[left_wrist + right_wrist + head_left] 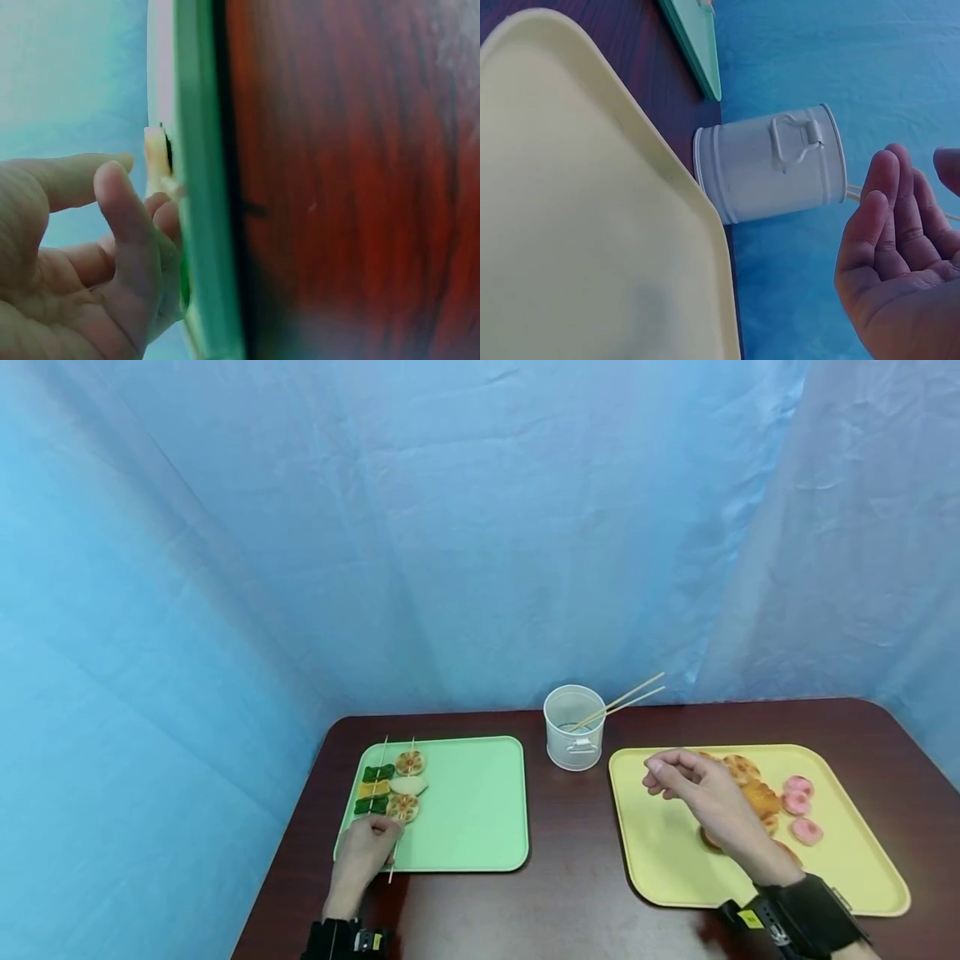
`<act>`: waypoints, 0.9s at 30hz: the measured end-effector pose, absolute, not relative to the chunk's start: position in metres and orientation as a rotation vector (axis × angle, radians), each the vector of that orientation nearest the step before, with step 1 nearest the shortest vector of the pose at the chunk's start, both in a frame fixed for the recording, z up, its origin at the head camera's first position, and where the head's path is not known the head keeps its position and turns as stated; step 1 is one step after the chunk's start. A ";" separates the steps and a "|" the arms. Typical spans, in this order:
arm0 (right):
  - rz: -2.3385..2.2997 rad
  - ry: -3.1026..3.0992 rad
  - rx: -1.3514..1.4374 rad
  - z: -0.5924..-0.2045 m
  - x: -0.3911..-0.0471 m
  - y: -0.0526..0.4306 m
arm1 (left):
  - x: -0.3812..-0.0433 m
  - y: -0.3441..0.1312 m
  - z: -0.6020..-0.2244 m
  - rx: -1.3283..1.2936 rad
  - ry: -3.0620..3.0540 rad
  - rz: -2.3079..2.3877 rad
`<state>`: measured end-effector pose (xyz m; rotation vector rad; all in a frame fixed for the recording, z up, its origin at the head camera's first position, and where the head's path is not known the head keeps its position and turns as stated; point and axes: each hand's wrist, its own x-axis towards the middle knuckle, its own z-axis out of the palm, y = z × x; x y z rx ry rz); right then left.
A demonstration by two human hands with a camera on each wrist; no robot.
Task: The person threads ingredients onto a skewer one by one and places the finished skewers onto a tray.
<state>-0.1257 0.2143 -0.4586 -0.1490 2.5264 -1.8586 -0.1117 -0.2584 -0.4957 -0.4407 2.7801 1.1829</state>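
My left hand (365, 852) is at the lower left of the green tray (472, 810), beside the lower end of a skewer. That skewer carries a browned round slice (402, 807), a pale piece (408, 786) and another browned round slice (409, 763). Left of it lies a second skewer with green pieces (371, 806) and a yellow piece (373, 789). In the left wrist view the thumb (124, 202) and forefinger show no stick between them. My right hand (697, 789), loosely bent and holding nothing, is raised over the yellow tray (840, 877).
A white metal bucket (573, 747) stands between the trays, with thin wooden sticks (633, 695) leaning out to the right. Browned food pieces (759, 797) and pink rings (797, 797) lie on the yellow tray, partly behind my right hand. A blue curtain (525, 543) hangs behind the table.
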 end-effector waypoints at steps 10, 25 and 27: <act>-1.632 2.789 -0.180 -0.436 -0.131 0.226 | -0.108 -0.240 -0.470 -0.380 3.028 1.231; -1.400 3.170 -0.197 -0.411 -0.161 0.216 | -0.121 -0.156 -0.477 -0.054 2.887 1.665; -1.399 3.179 -0.190 -0.411 -0.164 0.214 | -0.120 -0.145 -0.480 -0.034 2.854 1.677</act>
